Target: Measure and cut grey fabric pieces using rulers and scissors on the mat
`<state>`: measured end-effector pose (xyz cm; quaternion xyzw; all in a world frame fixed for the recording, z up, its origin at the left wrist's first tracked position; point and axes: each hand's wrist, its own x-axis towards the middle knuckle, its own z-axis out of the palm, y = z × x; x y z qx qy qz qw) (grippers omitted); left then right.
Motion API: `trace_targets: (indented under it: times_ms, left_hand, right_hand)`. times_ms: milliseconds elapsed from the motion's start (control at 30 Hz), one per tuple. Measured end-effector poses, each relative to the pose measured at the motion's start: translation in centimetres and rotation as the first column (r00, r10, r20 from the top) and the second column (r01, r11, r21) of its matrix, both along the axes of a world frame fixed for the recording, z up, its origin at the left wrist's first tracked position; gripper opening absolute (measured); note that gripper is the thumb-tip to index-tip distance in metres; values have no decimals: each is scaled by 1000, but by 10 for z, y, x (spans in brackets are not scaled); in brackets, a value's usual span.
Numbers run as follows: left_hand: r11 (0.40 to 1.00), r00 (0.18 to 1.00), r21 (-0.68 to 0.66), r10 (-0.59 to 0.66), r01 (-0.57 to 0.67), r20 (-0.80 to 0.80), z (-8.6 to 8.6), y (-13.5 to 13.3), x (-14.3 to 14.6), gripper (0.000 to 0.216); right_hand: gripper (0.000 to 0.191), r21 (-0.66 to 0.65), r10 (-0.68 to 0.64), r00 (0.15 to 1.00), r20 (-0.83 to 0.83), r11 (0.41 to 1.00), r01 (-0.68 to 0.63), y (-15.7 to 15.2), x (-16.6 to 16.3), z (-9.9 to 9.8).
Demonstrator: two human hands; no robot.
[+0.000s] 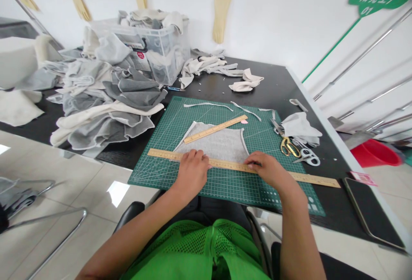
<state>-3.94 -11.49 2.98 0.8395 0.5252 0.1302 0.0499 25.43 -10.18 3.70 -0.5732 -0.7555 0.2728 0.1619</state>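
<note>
A grey fabric piece (222, 145) with white edging lies on the green cutting mat (180, 121). A long wooden ruler (315, 179) runs across its near edge, and a shorter wooden ruler (215, 129) lies slanted over its far edge. My left hand (192, 172) presses down on the long ruler and the fabric, fingers curled. My right hand (268, 169) rests on the same ruler at the fabric's right corner, its fingers pinched together; what they hold, if anything, is hidden.
A heap of grey and cream cloth (106, 100) and a clear plastic bin (161, 48) fill the left of the black table (277, 87). Gold scissors (289, 147), white-handled scissors (308, 156), cloth scraps (301, 126) and a phone (370, 211) lie right. A red basin (375, 152) sits on the floor.
</note>
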Motion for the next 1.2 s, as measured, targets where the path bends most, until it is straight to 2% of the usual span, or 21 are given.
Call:
trace_targets:
  times_ms: [267,400,600,967,1200]
  left_hand:
    - [998,997,15,67,-66,-50,6,-5,4,18]
    - [997,996,19,82,-81,-43,4,-6,4,19]
    - [996,996,23,86,-86,-28,2,-6,4,19]
    - [993,992,38,113,-111,-57,3,-7,4,21]
    - [994,992,38,102,-100,-73,2,0,-4,30]
  right_hand:
    - [19,-5,17,1000,-11,1000,-17,4,7,-9]
    - [16,-42,57,998,-18,997,-57,5,7,-5]
    - [19,-91,31,999,-31,995,-34,1,6,1]
    - [17,-84,33,999,-19,996,-34,3,2,1]
    - [17,-89,34,999,-18,995,-36,3,2,-1]
